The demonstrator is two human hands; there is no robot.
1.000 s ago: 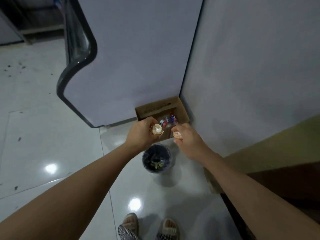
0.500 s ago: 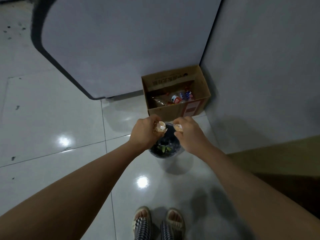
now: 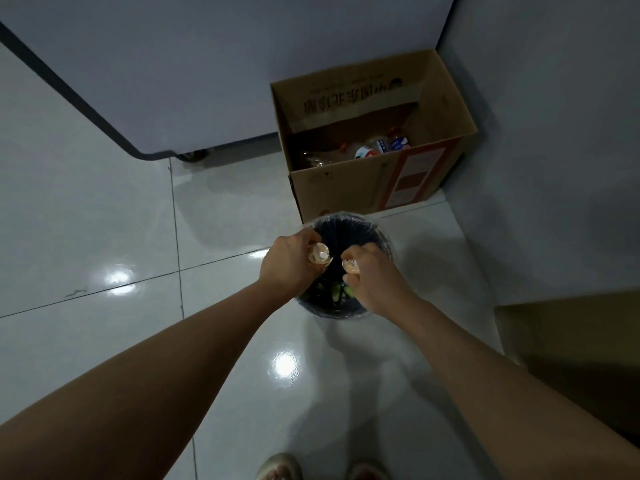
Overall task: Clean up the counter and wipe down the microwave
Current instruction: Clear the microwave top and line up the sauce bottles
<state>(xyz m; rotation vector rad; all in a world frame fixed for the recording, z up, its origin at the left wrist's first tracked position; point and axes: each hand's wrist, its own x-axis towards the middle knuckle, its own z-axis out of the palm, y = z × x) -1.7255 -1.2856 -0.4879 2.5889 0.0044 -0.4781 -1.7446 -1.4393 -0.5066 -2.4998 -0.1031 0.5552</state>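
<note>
Left hand (image 3: 289,266) grips eggshell half (image 3: 319,253); right hand (image 3: 374,277) pinches smaller eggshell piece (image 3: 351,266). Both hover over lined trash bin (image 3: 349,221) beside cardboard box (image 3: 374,188). Best move: uncurl fingers directly above opening, low, so no fragments land on floor tiles (image 3: 104,237).

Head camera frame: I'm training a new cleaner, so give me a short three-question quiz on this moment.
1. True or false: the left hand holds an eggshell piece.
2. What does the right hand hold? A) a bottle B) an eggshell piece C) a cloth
3. Fill in: both hands are over the ____, which stands on the floor in front of the cardboard box.

Key: 1 true; 2 B; 3 trash bin
</note>
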